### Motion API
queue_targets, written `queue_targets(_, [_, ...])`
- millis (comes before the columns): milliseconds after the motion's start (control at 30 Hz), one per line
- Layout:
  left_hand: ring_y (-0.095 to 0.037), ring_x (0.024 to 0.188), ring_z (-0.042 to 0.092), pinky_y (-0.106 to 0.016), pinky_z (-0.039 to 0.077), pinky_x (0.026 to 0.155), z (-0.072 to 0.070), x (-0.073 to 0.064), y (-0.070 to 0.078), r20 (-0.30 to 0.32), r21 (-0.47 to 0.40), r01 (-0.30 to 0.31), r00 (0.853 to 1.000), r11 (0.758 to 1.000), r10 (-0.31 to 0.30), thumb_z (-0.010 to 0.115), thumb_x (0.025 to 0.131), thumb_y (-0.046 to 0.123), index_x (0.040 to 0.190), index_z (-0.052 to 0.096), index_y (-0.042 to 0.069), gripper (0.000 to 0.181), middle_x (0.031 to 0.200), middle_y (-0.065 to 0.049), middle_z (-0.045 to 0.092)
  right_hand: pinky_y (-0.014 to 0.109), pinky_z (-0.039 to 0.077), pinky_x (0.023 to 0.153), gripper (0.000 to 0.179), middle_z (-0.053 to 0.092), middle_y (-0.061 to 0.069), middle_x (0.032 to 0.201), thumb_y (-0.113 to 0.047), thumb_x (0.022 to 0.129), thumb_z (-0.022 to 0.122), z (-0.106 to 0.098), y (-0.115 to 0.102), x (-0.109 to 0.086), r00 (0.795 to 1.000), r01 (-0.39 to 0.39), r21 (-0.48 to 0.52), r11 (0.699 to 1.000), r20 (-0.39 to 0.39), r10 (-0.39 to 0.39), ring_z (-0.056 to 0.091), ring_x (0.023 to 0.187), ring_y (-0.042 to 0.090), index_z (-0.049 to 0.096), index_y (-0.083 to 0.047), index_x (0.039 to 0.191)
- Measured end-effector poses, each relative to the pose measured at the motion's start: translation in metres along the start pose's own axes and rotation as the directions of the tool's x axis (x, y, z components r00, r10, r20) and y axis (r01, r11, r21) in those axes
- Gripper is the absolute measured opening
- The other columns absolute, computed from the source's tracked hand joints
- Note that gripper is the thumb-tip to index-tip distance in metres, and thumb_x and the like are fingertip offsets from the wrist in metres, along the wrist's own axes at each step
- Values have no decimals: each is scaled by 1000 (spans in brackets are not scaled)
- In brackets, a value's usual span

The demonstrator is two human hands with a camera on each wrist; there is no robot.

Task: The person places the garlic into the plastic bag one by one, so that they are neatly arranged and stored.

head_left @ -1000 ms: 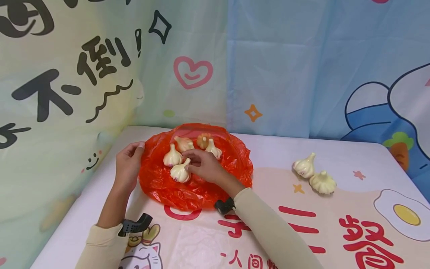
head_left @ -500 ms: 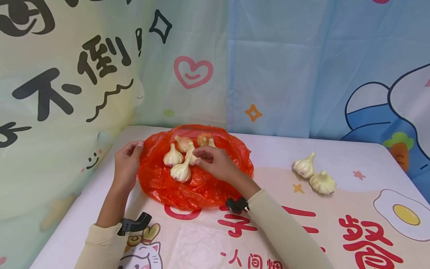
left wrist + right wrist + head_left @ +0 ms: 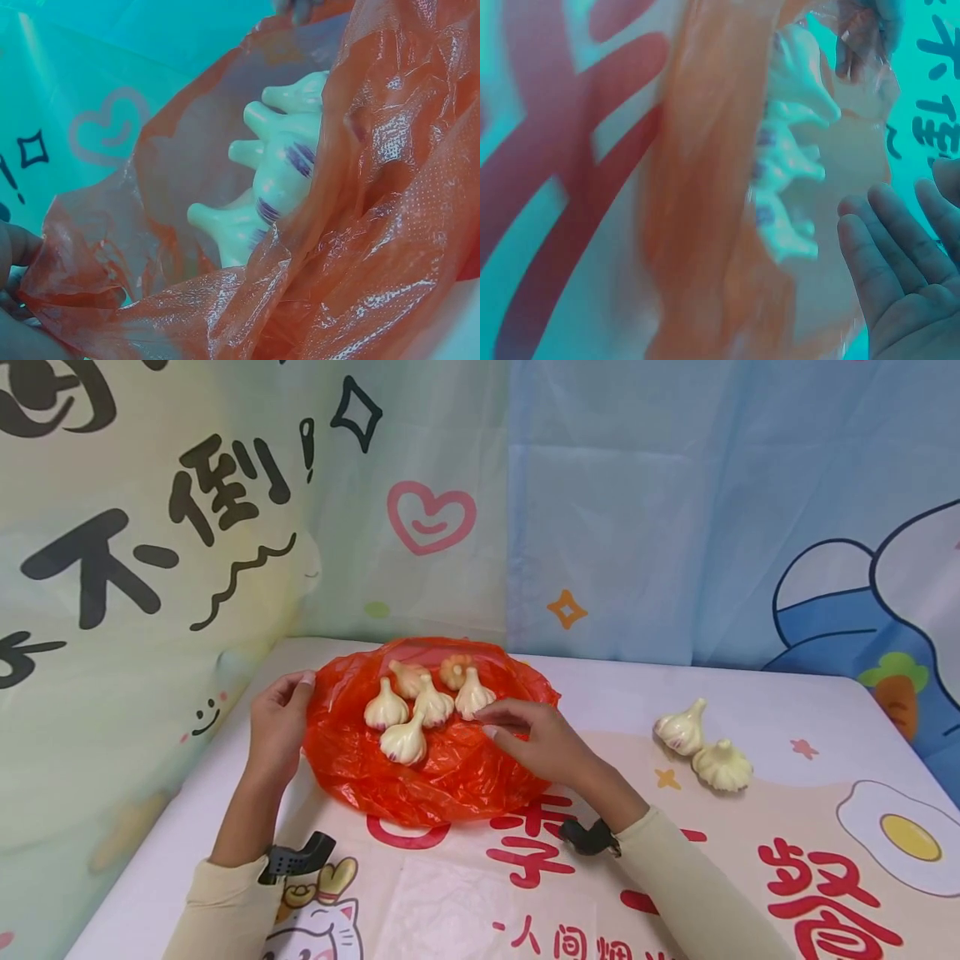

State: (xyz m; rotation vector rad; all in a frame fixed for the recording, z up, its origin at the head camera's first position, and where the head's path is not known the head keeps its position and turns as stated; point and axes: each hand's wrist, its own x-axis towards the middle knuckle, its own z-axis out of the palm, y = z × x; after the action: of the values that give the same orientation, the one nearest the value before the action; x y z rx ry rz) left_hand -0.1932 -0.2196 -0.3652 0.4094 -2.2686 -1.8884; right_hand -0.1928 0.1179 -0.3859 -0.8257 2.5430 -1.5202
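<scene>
A red plastic bag (image 3: 442,789) lies spread on the table with its mouth facing up. Several garlic bulbs sit in it; the nearest garlic bulb (image 3: 403,743) is at the front of the group. At the bag's left edge, my left hand (image 3: 276,727) pinches the rim between thumb and fingers, and the left wrist view shows bulbs (image 3: 285,165) behind the film. My right hand (image 3: 543,739) is over the bag's right side, close to the rightmost garlic bulb (image 3: 474,695). In the right wrist view its fingers (image 3: 900,247) are extended and hold nothing.
Two more garlic bulbs, one upper left (image 3: 682,729) and one lower right (image 3: 722,767), lie together on the table to the right of the bag. A printed cloth backdrop (image 3: 600,527) hangs behind the table, and another panel (image 3: 150,693) stands along the left.
My right hand has drawn back rightward from the front bulbs, uncovering the middle one. The left hand keeps its hold on the bag's rim, shifting slightly left.
</scene>
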Motion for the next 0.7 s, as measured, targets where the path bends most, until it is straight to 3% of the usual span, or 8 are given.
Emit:
queue_targets(400, [-18, 103, 51, -16, 48, 83, -2, 0, -3, -8, 13, -4, 1000, 1000, 4, 48, 102, 38, 128, 60, 9, 41, 120, -6, 55, 36, 54, 83, 27, 68, 7, 113, -6, 91, 67, -52, 15, -47, 988, 53, -133, 990, -133, -71, 66, 104, 21, 67, -7, 118])
queue_targets(700, [-18, 103, 52, -16, 49, 83, 1, 0, -1, -6, 11, 1, 1000, 1000, -1, 47, 102, 37, 130, 59, 9, 41, 120, -6, 56, 16, 49, 82, 29, 68, 3, 113, -9, 91, 69, -83, 18, -79, 966, 13, -249, 968, -247, -76, 65, 103, 18, 67, -11, 120])
